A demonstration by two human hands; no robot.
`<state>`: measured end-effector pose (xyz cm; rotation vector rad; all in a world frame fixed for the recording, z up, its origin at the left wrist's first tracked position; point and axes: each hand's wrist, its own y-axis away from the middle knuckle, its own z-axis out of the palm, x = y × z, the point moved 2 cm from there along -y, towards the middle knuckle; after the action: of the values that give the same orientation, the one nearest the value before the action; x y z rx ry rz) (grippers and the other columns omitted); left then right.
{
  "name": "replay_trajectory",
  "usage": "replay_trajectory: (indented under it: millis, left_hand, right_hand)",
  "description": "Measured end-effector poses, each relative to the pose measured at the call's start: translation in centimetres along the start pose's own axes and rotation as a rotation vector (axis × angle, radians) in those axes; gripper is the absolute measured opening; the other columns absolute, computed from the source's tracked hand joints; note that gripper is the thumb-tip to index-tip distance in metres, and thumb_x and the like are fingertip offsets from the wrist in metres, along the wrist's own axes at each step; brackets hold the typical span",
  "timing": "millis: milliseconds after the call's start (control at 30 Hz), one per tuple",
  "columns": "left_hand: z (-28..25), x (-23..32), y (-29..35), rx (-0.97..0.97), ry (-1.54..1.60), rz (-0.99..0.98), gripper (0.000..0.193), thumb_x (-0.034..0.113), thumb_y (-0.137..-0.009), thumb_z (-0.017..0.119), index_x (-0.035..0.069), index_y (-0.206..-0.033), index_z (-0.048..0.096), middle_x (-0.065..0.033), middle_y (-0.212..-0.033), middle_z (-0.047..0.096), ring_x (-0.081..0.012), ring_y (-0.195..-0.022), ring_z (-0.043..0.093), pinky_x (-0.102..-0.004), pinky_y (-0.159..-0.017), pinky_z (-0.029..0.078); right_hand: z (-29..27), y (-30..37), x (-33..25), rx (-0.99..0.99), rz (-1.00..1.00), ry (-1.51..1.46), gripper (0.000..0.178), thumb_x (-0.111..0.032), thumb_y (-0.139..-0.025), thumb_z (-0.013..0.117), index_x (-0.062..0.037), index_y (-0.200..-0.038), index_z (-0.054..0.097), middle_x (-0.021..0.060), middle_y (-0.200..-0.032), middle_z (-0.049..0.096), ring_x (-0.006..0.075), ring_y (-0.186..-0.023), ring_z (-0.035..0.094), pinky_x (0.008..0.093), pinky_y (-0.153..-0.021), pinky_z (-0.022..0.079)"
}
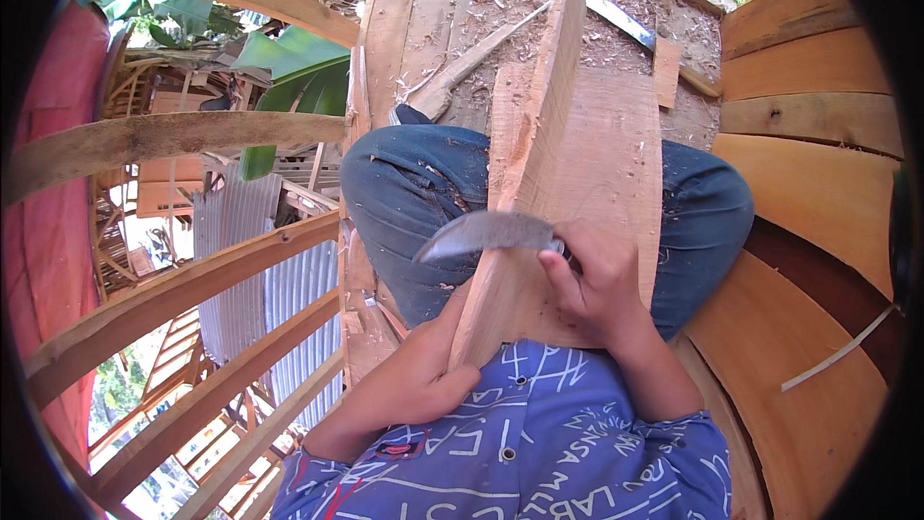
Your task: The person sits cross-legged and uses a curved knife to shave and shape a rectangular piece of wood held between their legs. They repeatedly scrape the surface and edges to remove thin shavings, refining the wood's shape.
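Observation:
A narrow wooden plank (pixel 544 125) stands on edge and slants away from me over my lap. Its near end is gripped by my left hand (pixel 438 385), thumb on the near side and fingers partly hidden behind the wood. My right hand (pixel 602 279) is closed round the handle of a curved knife (pixel 486 234), most of the handle hidden by the fingers. The blade points left and lies across the plank's upper edge, near its closer end. Beneath the plank, a wide flat board (pixel 611 154) rests across my crossed legs.
Wood shavings litter the plank floor (pixel 472 0). A long blade (pixel 621 17) and a wood strip (pixel 486 53) lie ahead. Wooden rails (pixel 192 135) run along the left, with corrugated sheets (pixel 298 299) below and a banana leaf (pixel 298 77) outside. Slatted boards (pixel 808 173) wall the right side.

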<state>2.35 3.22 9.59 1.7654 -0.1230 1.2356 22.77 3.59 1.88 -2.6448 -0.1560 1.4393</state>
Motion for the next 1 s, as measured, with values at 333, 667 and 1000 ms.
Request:
replay_trajectory:
  millis: [333, 667, 1000]
  left_hand:
    - [-0.4, 0.0, 0.1, -0.016, -0.229, 0.145, 0.079, 0.011, -0.074, 0.050, -0.008, -0.145, 0.021, -0.0326, -0.136, 0.043, -0.0421, -0.129, 0.044, -0.0412, -0.109, 0.031]
    - [-0.5, -0.1, 0.3, -0.005, -0.078, -0.008, 0.084, 0.010, -0.073, 0.051, -0.001, -0.149, 0.018, -0.0336, -0.132, 0.047, -0.0442, -0.127, 0.046, -0.0421, -0.108, 0.033]
    - [-0.2, 0.0, -0.2, -0.011, -0.093, 0.056, 0.082, 0.010, -0.073, 0.049, -0.004, -0.148, 0.018, -0.0326, -0.134, 0.045, -0.0419, -0.128, 0.045, -0.0409, -0.109, 0.032]
  right_hand:
    - [-1.1, 0.3, -1.2, -0.164, -0.139, 0.054, 0.019, -0.021, -0.083, 0.069, -0.0030, -0.082, 0.063, 0.0120, -0.062, 0.057, 0.0296, -0.053, 0.058, 0.0379, -0.049, 0.043]
    - [-0.3, 0.7, 0.2, 0.042, 0.021, -0.039, 0.021, -0.022, -0.081, 0.072, -0.0030, -0.082, 0.063, 0.0110, -0.064, 0.055, 0.0278, -0.053, 0.056, 0.0367, -0.048, 0.043]
    - [-0.6, 0.4, 0.5, 0.055, 0.097, -0.044, 0.020, -0.020, -0.080, 0.072, -0.0017, -0.084, 0.065, 0.0110, -0.065, 0.057, 0.0260, -0.052, 0.056, 0.0350, -0.048, 0.042]
